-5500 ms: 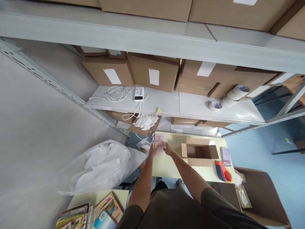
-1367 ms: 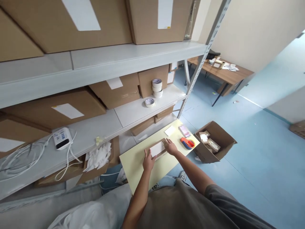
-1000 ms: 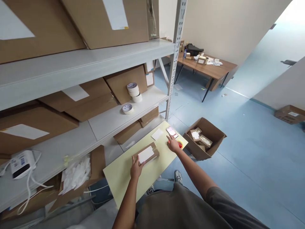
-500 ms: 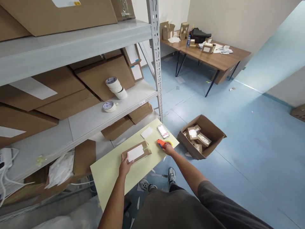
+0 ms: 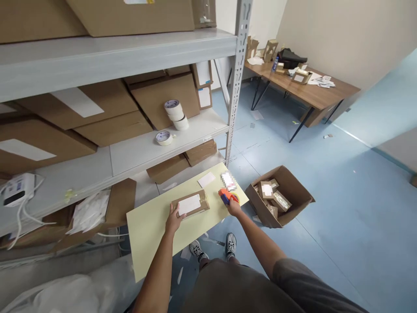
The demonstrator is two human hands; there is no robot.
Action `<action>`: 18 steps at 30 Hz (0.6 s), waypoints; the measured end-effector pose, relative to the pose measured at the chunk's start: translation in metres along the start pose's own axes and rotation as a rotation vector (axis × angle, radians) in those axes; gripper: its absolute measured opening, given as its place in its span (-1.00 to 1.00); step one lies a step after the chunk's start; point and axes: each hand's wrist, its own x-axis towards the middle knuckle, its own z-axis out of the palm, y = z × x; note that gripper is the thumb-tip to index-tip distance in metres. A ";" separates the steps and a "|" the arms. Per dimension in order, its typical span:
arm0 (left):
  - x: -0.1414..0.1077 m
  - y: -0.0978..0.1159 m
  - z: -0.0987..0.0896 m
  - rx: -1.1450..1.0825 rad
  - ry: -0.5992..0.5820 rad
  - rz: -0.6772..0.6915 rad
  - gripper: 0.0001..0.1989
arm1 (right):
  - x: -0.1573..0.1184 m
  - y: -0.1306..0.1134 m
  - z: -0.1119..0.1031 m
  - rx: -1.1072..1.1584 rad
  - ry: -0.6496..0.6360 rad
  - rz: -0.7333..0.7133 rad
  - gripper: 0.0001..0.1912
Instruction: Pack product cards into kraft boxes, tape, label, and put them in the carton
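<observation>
A small brown cardboard box point(image 5: 203, 200) with a white label lies on the pale yellow board point(image 5: 150, 234), clear tape shining at its right end. My left hand point(image 5: 174, 218) grips the box's left end, fingers over the label's edge. At the right end of the board, my right hand point(image 5: 233, 206) is wrapped round the handle of an orange and blue tape dispenser point(image 5: 224, 195), which carries a yellowish roll. The dispenser is apart from the box. Behind them on the board lie a white slip of paper point(image 5: 206, 179) and a blurred-out stack of paper point(image 5: 228, 180).
An open carton point(image 5: 296, 193) with several small taped boxes stands on the floor at right. Grey shelving point(image 5: 130, 161) with large cartons rises at left, its upright point(image 5: 237, 87) near the board. Tape rolls point(image 5: 163, 138) sit on a shelf. A wooden table point(image 5: 339, 93) stands behind.
The view has shifted a little, so the shelf and table appear further right. My right hand has tilted the tape dispenser, showing more of its blue side. My left hand keeps its hold on the box.
</observation>
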 end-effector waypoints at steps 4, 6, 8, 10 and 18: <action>-0.002 -0.003 0.005 -0.109 0.007 0.024 -0.13 | -0.033 -0.014 -0.010 0.108 0.040 -0.101 -0.66; -0.004 -0.004 0.008 -0.160 0.012 0.034 -0.17 | -0.044 -0.035 -0.014 0.168 0.054 -0.161 -0.64; -0.006 -0.004 0.009 -0.200 0.003 0.057 -0.20 | -0.049 -0.067 -0.017 0.221 0.057 -0.215 -0.61; -0.009 -0.003 0.010 -0.234 -0.001 0.072 -0.19 | -0.047 -0.106 -0.020 0.280 0.041 -0.290 -0.55; -0.019 -0.002 0.009 -0.232 0.001 0.048 -0.15 | -0.022 -0.200 -0.006 0.440 -0.206 -0.407 -0.39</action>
